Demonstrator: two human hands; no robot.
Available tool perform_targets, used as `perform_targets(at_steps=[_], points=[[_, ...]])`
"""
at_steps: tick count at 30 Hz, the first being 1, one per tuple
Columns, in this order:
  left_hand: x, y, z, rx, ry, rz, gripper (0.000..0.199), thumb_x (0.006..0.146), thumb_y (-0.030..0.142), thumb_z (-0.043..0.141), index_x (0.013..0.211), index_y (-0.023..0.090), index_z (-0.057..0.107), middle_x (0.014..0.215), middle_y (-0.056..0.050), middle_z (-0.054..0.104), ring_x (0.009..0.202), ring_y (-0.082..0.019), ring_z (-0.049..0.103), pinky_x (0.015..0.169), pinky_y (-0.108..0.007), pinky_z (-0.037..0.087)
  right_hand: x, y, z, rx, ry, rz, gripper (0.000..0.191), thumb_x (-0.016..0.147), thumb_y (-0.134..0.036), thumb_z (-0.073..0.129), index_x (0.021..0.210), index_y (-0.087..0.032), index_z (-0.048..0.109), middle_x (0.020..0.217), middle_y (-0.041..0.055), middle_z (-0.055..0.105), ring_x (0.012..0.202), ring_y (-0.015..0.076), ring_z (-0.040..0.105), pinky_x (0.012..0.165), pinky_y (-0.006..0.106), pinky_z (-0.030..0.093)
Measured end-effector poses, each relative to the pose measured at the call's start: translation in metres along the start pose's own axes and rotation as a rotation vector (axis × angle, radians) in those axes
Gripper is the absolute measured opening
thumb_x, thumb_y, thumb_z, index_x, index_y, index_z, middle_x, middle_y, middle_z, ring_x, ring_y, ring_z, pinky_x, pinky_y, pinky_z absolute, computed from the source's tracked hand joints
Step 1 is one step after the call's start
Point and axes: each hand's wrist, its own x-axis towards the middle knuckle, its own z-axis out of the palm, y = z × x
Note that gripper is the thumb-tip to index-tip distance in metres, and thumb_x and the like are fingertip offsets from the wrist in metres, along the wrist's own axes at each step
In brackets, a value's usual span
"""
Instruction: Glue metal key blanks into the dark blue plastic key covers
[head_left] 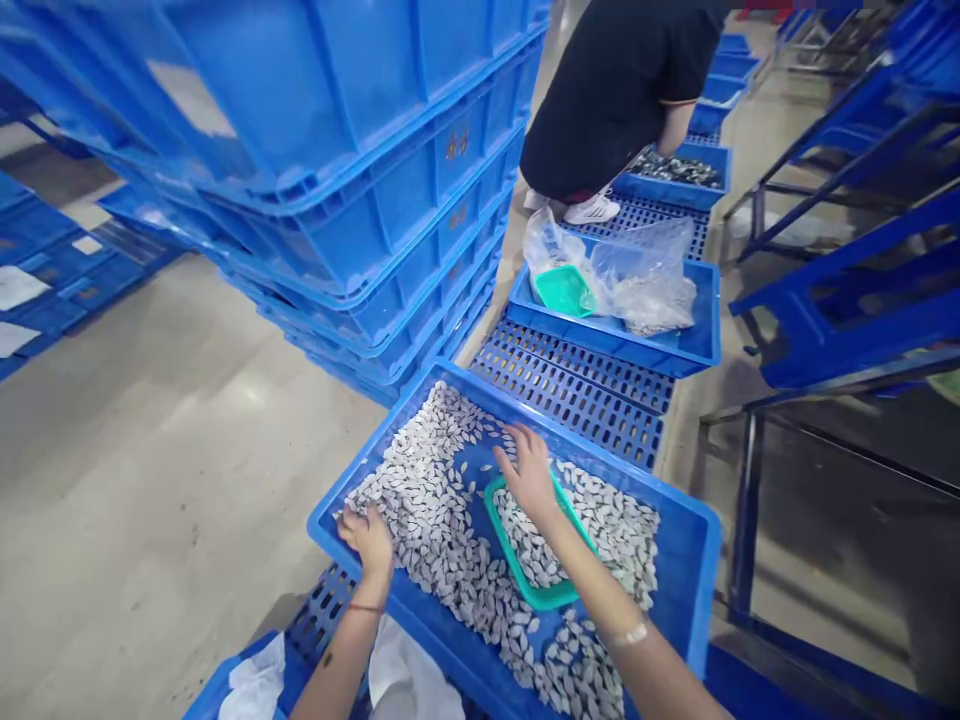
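A large blue crate (705, 560) lies in front of me with many small pale leaf-shaped pieces (427, 470) spread over its floor. My left hand (367, 540) is at the crate's left corner, fingers apart, touching the edge of the pile. Above the far end of a green tray (551, 600) is my right hand (529, 470), its fingers spread and nothing in them. The tray stands inside the crate and holds more of the pale pieces; my right forearm covers part of it.
Tall stacked blue crates (375, 220) rise at the left. Beyond the slatted blue pallet (577, 385) is another crate (615, 345) with plastic bags and a green tray. A crouching person (600, 100) works farther back. Metal racks (750, 500) stand at the right.
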Motion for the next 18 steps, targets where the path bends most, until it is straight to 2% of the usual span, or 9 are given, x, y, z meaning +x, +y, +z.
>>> perform_targets(at_steps=[1, 4, 6, 8, 12, 15, 18], points=[[-0.002, -0.008, 0.012, -0.006, 0.070, -0.040, 0.043, 0.098, 0.038, 0.066, 0.135, 0.018, 0.060, 0.137, -0.013, 0.063, 0.118, -0.028, 0.066, 0.099, -0.051, 0.058, 0.024, -0.013, 0.024, 0.014, -0.039, -0.063, 0.042, 0.102, -0.041, 0.062, 0.141, -0.027, 0.061, 0.156, 0.0096, 0.052, 0.145, 0.0294, 0.045, 0.122, 0.053, 0.036], [0.004, -0.023, 0.048, -0.031, 0.213, -0.130, 0.043, 0.098, 0.038, 0.067, 0.135, 0.018, 0.060, 0.137, -0.012, 0.063, 0.118, -0.028, 0.066, 0.098, -0.050, 0.059, 0.076, -0.047, 0.094, 0.034, -0.094, -0.137, 0.045, 0.100, -0.041, 0.066, 0.140, -0.020, 0.060, 0.149, 0.0123, 0.057, 0.132, 0.0306, 0.058, 0.111, 0.057, 0.047], [0.016, -0.027, 0.067, -0.050, 0.238, -0.164, 0.042, 0.098, 0.038, 0.067, 0.135, 0.018, 0.061, 0.136, -0.012, 0.063, 0.117, -0.027, 0.066, 0.097, -0.049, 0.059, 0.087, -0.057, 0.131, 0.036, -0.102, -0.138, 0.046, 0.100, -0.041, 0.066, 0.139, -0.019, 0.060, 0.149, 0.0126, 0.056, 0.132, 0.0313, 0.058, 0.110, 0.058, 0.048], [0.028, -0.029, 0.081, -0.080, 0.231, -0.175, 0.040, 0.098, 0.038, 0.066, 0.133, 0.019, 0.061, 0.135, -0.012, 0.064, 0.116, -0.026, 0.067, 0.097, -0.048, 0.059, 0.080, -0.057, 0.157, 0.040, -0.107, -0.144, 0.046, 0.100, -0.042, 0.066, 0.140, -0.020, 0.060, 0.152, 0.0126, 0.053, 0.137, 0.0328, 0.054, 0.113, 0.060, 0.044], [0.035, -0.029, 0.095, -0.198, 0.197, -0.141, 0.040, 0.099, 0.038, 0.065, 0.133, 0.018, 0.062, 0.135, -0.012, 0.064, 0.116, -0.026, 0.066, 0.097, -0.049, 0.059, 0.040, -0.047, 0.181, 0.081, -0.185, -0.219, 0.041, 0.100, -0.042, 0.066, 0.134, -0.020, 0.064, 0.149, 0.0118, 0.056, 0.139, 0.0323, 0.052, 0.115, 0.061, 0.042], [0.025, -0.020, 0.096, -0.336, 0.117, -0.041, 0.039, 0.099, 0.038, 0.065, 0.133, 0.018, 0.062, 0.135, -0.012, 0.064, 0.115, -0.026, 0.067, 0.097, -0.048, 0.059, 0.008, -0.046, 0.185, 0.142, -0.264, -0.264, 0.038, 0.099, -0.040, 0.067, 0.131, -0.019, 0.065, 0.143, 0.0114, 0.061, 0.130, 0.0294, 0.059, 0.109, 0.056, 0.049], [0.008, -0.005, 0.092, -0.494, 0.035, 0.060, 0.040, 0.099, 0.039, 0.066, 0.132, 0.017, 0.063, 0.134, -0.011, 0.065, 0.114, -0.027, 0.067, 0.096, -0.048, 0.060, -0.018, -0.045, 0.184, 0.242, -0.266, -0.228, 0.035, 0.100, -0.038, 0.066, 0.130, -0.019, 0.065, 0.138, 0.0111, 0.064, 0.121, 0.0264, 0.065, 0.102, 0.051, 0.055]])
